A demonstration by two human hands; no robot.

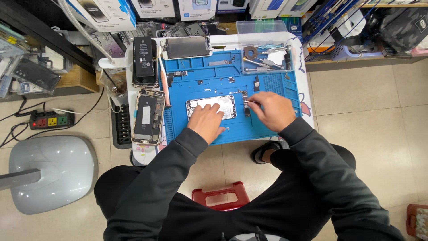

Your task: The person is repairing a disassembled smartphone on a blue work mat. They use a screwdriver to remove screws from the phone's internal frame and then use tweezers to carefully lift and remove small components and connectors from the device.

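The left hand (206,121) is lying open, fingers flat on the silver, opened phone housing (211,106) in the middle of the blue silicone work mat (267,122). The right hand (273,110) is pinching its fingers shut on a thin metal tool (248,103) just beside the housing's right edge. Bare mat is showing near the front rim, while two dismantled phones (148,117) are crowding the table's left edge.

A phone repair shop: blue repair mat (272,129), opened phones (148,117), boxed stock on shelves (111,11).
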